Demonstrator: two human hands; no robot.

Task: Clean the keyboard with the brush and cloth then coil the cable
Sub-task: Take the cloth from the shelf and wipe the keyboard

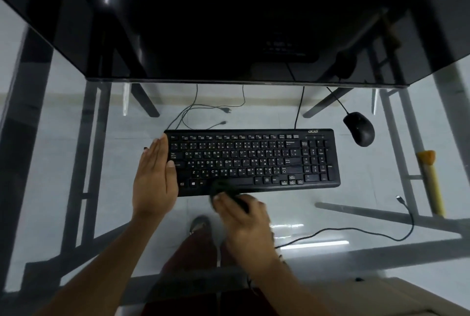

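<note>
- The keyboard lies flat on the glass worktop, its long axis running left to right, key rows facing up and the space-bar edge toward the person.
- "acer" is printed at its far right corner; the white key legends show Latin letters beside a second script, too small to read fully.
- The left hand rests against the keyboard's left end, fingers straight and together, thumb lying on the edge keys.
- The right hand is at the near edge, its grip curled round a dark brush whose blurred head sits on the bottom key row near the space bar.
- A black cable with a USB plug trails over the worktop at the right, uncoiled.
- A black mouse sits just beyond the keyboard's far right corner.
- A yellow-handled tool lies at the far right.
- A dark monitor looms above.
</note>
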